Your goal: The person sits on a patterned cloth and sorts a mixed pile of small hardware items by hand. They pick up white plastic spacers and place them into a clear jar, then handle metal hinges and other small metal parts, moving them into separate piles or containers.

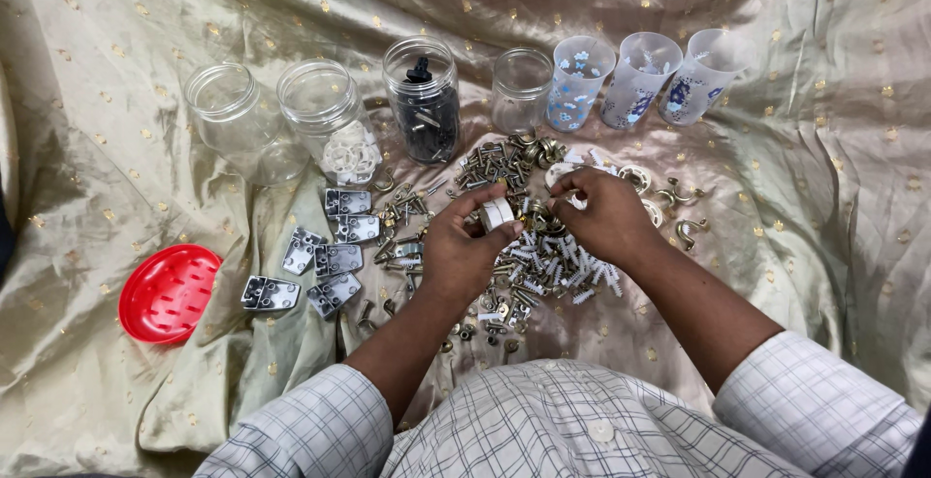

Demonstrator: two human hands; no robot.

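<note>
Underneath, creased gold-dotted satin cloth point(795, 177) w/ hardware pile point(524, 245).

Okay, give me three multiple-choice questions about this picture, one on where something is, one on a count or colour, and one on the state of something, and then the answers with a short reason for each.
1. Where does the red lid lie?
A. On the cloth left of the metal hinge plates
B. Inside a jar
C. Beside the frosted cups

2. How many frosted cups with blue flower prints stand at the back right?
A. One
B. Three
C. Five

3. What is the state of the left hand?
A. Flat and open on the cloth
B. Closed around small white rings
C. Out of view

Answers:
1. A: the lid rests on the gold cloth, left of the hinge plates.
2. B: three cups stand in a row, right of the small clear jar.
3. B: its fingers curl around white rings above the hardware pile.
</note>
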